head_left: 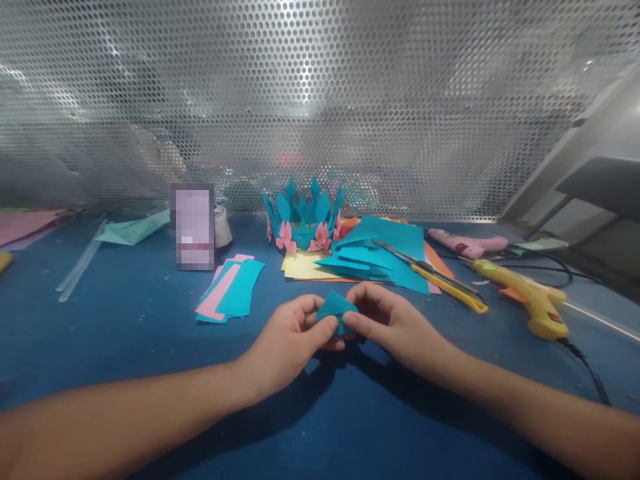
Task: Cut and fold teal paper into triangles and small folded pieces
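A small folded piece of blue paper [334, 305] is held between both hands, a little above the table, with its pointed corner upward. My left hand [295, 333] grips its left side, thumb across the front and fingers behind. On the other side, my right hand [387, 320] pinches it with the thumb in front; its fingertips are partly hidden behind the paper. Beyond the hands stands a blue paper crown [303, 217] of pointed folded pieces, with pink paper bows around its base.
Blue and pink paper strips [233, 290] lie to the left. Blue sheets [395, 260] bear a yellow utility knife [445, 287]. At right are a yellow glue gun [525, 293] and a pink glue gun [470, 242]. Glue sticks [83, 260] lie left; a perforated metal panel [310, 87] stands behind.
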Action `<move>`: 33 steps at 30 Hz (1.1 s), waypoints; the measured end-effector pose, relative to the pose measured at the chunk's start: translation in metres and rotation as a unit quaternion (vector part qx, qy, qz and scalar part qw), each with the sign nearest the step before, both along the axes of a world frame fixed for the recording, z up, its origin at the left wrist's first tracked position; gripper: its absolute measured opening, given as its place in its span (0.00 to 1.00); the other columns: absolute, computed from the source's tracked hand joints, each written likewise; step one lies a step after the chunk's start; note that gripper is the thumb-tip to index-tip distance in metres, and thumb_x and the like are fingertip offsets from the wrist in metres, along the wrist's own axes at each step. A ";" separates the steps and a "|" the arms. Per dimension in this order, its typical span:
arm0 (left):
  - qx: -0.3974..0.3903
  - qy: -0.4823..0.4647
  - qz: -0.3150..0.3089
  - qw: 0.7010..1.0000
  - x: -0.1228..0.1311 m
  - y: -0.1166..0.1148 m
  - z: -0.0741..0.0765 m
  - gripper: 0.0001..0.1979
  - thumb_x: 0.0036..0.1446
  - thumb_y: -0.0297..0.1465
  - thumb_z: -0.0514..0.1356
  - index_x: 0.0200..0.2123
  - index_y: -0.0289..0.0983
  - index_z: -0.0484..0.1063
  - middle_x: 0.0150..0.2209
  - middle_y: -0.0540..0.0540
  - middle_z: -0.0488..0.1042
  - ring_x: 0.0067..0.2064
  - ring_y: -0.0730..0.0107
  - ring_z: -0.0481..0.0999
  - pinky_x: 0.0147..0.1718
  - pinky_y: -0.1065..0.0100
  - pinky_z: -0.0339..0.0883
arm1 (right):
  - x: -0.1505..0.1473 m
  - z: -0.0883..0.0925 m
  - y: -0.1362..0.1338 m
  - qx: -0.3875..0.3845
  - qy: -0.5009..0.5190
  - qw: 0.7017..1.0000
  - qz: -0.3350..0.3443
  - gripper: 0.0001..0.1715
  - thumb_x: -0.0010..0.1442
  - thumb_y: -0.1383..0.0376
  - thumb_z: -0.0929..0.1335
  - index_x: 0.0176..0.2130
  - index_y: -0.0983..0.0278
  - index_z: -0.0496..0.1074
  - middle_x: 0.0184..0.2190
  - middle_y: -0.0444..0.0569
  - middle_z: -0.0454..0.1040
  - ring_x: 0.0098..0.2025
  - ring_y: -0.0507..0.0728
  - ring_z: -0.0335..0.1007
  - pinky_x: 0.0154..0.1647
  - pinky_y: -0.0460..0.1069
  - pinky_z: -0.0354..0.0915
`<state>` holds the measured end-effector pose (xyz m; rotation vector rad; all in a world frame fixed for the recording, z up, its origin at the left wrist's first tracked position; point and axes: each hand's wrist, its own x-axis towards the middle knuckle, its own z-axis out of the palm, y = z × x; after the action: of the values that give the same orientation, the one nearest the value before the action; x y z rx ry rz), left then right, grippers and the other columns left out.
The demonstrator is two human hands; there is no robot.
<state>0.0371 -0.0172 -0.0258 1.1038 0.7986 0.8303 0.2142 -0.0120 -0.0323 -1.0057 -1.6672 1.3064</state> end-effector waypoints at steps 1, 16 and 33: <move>-0.001 0.001 0.002 1.000 0.000 0.000 0.000 0.18 0.45 0.40 0.67 0.33 0.33 0.69 0.31 0.49 0.72 0.34 0.72 0.74 0.36 0.69 0.69 | 0.000 0.001 0.000 -0.009 0.000 1.000 0.004 0.15 0.55 0.56 0.69 0.34 0.62 0.62 0.28 0.42 0.64 0.28 0.50 0.64 0.29 0.46 0.66; -0.005 0.000 -0.005 1.000 0.001 0.000 -0.004 0.19 0.45 0.41 0.67 0.31 0.33 0.66 0.26 0.52 0.71 0.30 0.73 0.75 0.33 0.69 0.70 | -0.001 0.009 -0.005 0.158 -0.139 0.977 -0.045 0.07 0.54 0.65 0.66 0.27 0.64 0.65 0.23 0.42 0.63 0.24 0.49 0.57 0.24 0.44 0.57; -0.025 -0.011 -0.003 1.000 0.002 0.003 0.000 0.18 0.42 0.41 0.68 0.29 0.33 0.70 0.26 0.51 0.73 0.30 0.72 0.74 0.33 0.69 0.68 | 0.000 0.015 -0.009 0.179 -0.143 0.972 -0.050 0.09 0.56 0.64 0.65 0.26 0.64 0.65 0.22 0.43 0.66 0.24 0.50 0.61 0.25 0.45 0.60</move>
<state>0.0389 -0.0147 -0.0256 1.0501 0.7925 0.8123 0.2139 -0.0208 -0.0176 -1.0752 -1.9538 0.7816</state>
